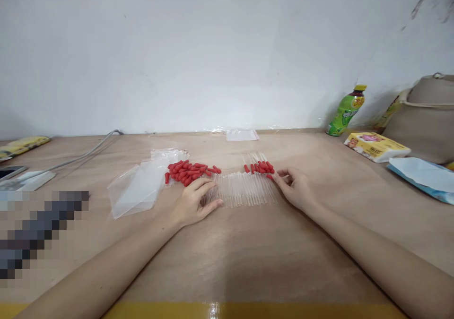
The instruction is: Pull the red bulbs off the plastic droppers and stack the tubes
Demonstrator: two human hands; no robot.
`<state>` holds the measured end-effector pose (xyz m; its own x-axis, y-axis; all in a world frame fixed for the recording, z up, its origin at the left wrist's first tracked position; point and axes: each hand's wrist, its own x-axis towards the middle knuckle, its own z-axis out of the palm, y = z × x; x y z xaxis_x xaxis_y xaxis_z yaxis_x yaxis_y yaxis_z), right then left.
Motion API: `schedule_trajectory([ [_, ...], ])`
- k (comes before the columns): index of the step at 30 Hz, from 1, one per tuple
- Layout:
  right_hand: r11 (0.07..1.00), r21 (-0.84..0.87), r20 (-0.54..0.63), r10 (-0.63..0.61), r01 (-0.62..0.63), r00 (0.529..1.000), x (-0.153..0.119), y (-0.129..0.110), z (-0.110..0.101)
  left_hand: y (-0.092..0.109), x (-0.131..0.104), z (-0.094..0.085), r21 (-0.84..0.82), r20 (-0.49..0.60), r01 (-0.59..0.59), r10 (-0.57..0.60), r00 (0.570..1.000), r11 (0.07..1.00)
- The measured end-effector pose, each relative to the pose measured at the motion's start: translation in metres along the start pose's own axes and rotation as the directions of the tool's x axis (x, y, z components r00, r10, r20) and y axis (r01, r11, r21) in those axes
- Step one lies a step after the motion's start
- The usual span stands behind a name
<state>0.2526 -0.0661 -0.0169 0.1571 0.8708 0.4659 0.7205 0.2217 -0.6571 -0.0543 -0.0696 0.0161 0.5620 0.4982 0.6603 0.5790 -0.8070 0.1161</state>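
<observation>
Clear thin dropper tubes lie side by side in a row on the table. My left hand rests at the row's left end, thumb and fingers apart, touching the tubes. At the row's right end my right hand pinches a small red rubber bulb between thumb and fingertips; whether a tube sits in it I cannot tell. Behind the row lie several droppers with red bulbs towards me and clear tubes pointing back. A heap of loose red bulbs lies beyond my left hand.
Clear plastic bags lie left of the heap, and another bag lies by the wall. To the right are a green bottle, a yellow tissue pack, a blue-white packet and a beige bag. A grey cable crosses the left side.
</observation>
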Motion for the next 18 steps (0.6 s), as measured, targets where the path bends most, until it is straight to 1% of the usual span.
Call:
schedule_trajectory([
  [3,0.994,-0.052,-0.089,-0.103,0.098,0.991,0.003,0.003,-0.001,0.004,0.002,-0.006,0.017,0.009,0.048,-0.048,0.999,0.999],
  [5,0.986,-0.079,-0.097,-0.153,0.145,0.984,0.006,0.002,-0.002,0.007,0.004,-0.009,0.033,0.001,0.086,-0.086,0.996,0.996],
  [7,0.981,-0.108,-0.078,-0.172,0.163,0.982,0.009,-0.004,-0.005,0.007,0.004,-0.011,0.029,-0.034,0.116,-0.115,0.993,0.993],
  [11,0.975,-0.169,-0.035,-0.153,0.145,0.988,0.021,-0.022,-0.006,0.001,0.001,-0.008,-0.038,-0.098,0.135,-0.138,0.986,0.990],
  [14,0.967,-0.235,-0.005,-0.100,0.096,0.995,0.030,-0.033,-0.001,-0.002,0.000,-0.006,-0.057,-0.124,0.121,-0.128,0.984,0.991],
  [18,0.956,-0.293,-0.009,-0.027,0.023,1.000,0.039,-0.040,0.010,-0.001,0.000,-0.006,-0.042,-0.117,0.095,-0.099,0.988,0.995],
])
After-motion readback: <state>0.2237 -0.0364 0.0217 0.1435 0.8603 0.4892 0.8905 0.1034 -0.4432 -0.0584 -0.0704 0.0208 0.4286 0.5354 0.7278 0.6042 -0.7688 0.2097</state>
